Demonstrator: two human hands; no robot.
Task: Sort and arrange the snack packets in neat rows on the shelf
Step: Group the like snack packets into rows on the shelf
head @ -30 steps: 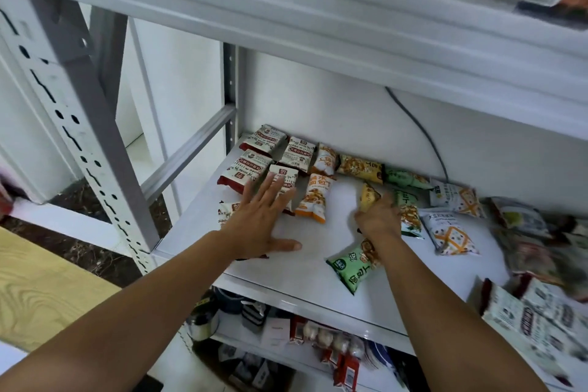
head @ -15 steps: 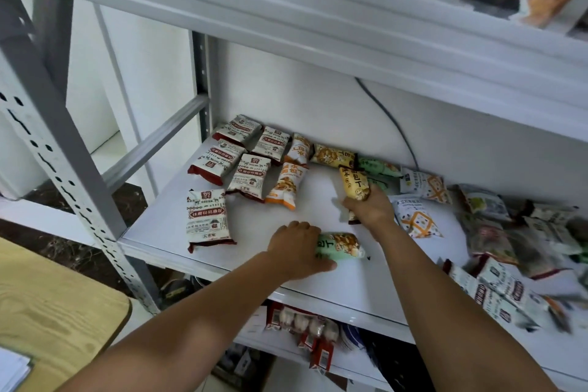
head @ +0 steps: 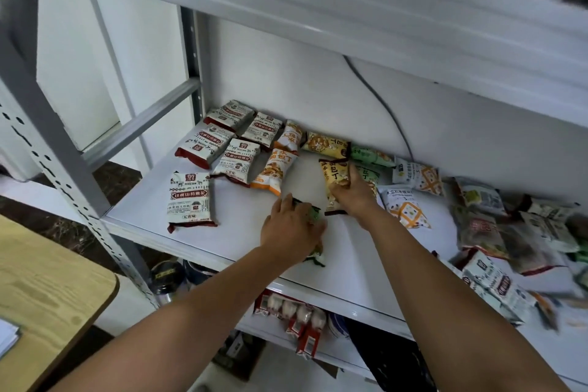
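Snack packets lie on a white shelf [head: 241, 223]. Several red-and-white packets [head: 236, 158] sit in rows at the back left, one more [head: 190, 199] alone near the front. Two orange packets [head: 276, 171] lie beside them, and a yellow packet [head: 325, 144] and a green one [head: 372, 156] by the back wall. My left hand [head: 291, 227] covers and grips a green packet [head: 313, 215] near the front middle. My right hand [head: 353, 192] holds a yellow packet [head: 334, 175] lengthwise on the shelf.
A loose heap of mixed packets [head: 496, 226] fills the right of the shelf. White-and-orange packets [head: 405, 205] lie right of my right hand. The upper shelf [head: 318, 0] hangs close overhead. A steel post [head: 54, 143] and a wooden table [head: 41, 293] stand at left. More goods [head: 299, 318] sit below.
My left hand left the red-and-white packet at the front left and came right onto the green packet. My right hand drew the yellow packet a little forward.
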